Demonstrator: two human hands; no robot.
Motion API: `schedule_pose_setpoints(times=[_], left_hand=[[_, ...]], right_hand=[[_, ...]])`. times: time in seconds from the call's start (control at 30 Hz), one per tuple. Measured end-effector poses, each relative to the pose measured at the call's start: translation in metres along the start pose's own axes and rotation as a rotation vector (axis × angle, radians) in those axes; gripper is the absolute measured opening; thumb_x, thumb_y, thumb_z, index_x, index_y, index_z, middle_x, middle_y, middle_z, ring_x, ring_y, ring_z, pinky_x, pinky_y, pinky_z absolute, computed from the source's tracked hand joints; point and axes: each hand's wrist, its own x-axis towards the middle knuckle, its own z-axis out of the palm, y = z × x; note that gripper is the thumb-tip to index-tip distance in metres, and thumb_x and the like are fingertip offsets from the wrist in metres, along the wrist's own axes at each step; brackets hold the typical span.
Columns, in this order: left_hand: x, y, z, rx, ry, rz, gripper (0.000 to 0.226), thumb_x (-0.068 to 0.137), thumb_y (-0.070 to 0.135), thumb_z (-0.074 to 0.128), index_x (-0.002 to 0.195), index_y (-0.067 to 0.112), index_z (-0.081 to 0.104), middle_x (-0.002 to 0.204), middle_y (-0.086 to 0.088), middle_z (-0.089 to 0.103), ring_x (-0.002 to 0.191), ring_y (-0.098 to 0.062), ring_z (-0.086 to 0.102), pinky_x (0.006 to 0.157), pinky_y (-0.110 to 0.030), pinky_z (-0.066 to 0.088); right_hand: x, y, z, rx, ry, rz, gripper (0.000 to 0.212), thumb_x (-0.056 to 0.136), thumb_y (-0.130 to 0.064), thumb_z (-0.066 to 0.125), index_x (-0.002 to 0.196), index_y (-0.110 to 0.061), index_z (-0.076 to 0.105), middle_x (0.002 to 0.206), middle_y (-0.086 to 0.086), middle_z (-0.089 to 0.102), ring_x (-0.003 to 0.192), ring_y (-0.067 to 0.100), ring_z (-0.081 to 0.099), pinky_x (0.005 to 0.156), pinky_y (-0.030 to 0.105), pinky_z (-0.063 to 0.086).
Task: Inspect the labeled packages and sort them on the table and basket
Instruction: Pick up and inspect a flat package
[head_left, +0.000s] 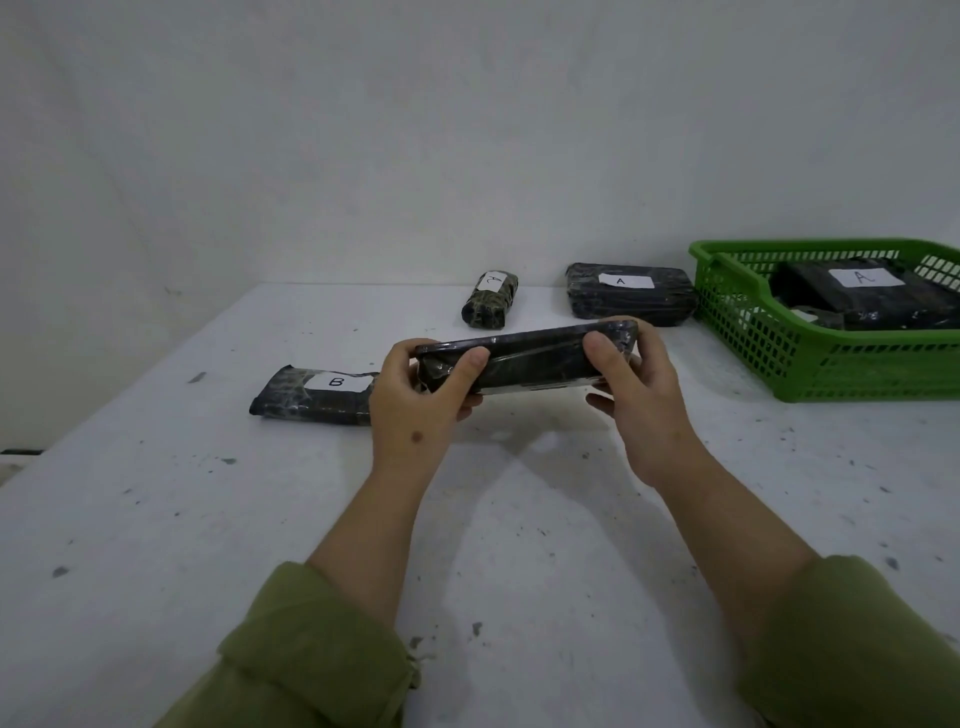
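Observation:
I hold a flat black wrapped package (535, 361) above the white table (208, 519), tilted so its edge faces me and its label is hidden. My left hand (415, 395) grips its left end and my right hand (634, 384) grips its right end. On the table lie a package labelled B (311, 397) at the left, a small package with a handwritten label (491, 299) at the back, and a package labelled A (628, 293). A green basket (810, 364) at the right holds a package labelled A (862, 296) on top of other dark packages.
A plain white wall rises behind the table. The table's left edge runs diagonally at the far left. My green sleeves cover both forearms near the bottom of the view.

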Motion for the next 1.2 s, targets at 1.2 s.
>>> schedule_pose_setpoints(times=[1.2], left_hand=[[0.015, -0.017, -0.016, 0.576, -0.027, 0.23, 0.057, 0.078, 0.069, 0.039, 0.076, 0.016, 0.058, 0.06, 0.006, 0.051, 0.061, -0.016, 0.051, 0.054, -0.029, 0.033]], right_hand=[[0.007, 0.008, -0.008, -0.154, 0.119, -0.016, 0.017, 0.089, -0.033, 0.06, 0.103, -0.023, 0.062, 0.102, -0.003, 0.067, 0.094, 0.013, 0.065, 0.084, 0.035, 0.055]])
